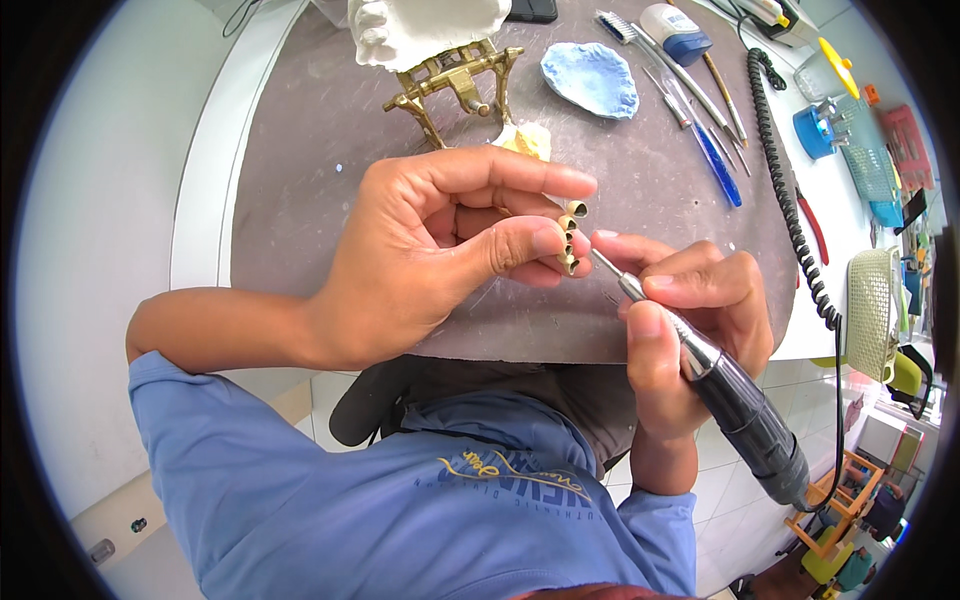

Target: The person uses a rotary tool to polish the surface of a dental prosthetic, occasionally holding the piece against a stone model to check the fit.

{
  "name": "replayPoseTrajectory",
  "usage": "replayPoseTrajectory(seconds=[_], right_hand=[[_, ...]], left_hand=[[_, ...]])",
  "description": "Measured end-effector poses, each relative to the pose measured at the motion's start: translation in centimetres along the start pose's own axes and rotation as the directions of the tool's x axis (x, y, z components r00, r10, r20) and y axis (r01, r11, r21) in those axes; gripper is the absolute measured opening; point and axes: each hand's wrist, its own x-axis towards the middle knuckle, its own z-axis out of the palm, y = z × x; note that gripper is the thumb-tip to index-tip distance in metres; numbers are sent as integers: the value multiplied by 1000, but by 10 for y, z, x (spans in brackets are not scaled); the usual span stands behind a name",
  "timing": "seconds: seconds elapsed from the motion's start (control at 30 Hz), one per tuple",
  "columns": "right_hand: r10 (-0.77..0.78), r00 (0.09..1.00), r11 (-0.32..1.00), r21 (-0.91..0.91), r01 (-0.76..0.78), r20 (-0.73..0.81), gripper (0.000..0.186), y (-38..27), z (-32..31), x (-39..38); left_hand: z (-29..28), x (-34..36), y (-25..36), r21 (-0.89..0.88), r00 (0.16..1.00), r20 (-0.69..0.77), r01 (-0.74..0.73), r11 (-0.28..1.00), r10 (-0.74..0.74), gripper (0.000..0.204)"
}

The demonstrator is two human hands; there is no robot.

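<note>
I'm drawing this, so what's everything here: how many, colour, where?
Tooth row: one, cream and gold, centre
Handpiece: one, black, silver, lower right
Tabletop: one, brown, middle
Frame: one, gold, top
Plaster model: one, white, top
Lump: one, yellowish, below frame
Slab: one, blue, right of frame
Bottle: one, white, blue, top right
Brush: one, white bristles, left of bottle
Thin tools: several, mixed, below bottle
Coiled cord: one, black, right
Pliers: one, red, beside cord
Baskets: several, green, pink, far right
Tub: one, yellow lid, upper right
Stand: one, blue, below tub
Clutter: uncountable, blurry, lower right
Shirt: one, blue, bottom
Left hand: one, bare, fingers around tooth row
Right hand: one, bare, fingers around handpiece
</note>
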Motion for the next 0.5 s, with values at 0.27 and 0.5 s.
replayPoseTrajectory(seconds=[0.27, 0.5], right_hand=[[3, 1000, 999, -43, -2, 6, 19, 2, 6, 0], [44, 999, 998, -39, -43, 6, 21, -1, 6, 1]], left_hand=[[0, -2, -3, 10, 1000, -1, -10, 1000, 10, 25], [-3, -1, -4, 21, 999, 26, -30, 999, 30, 26]])
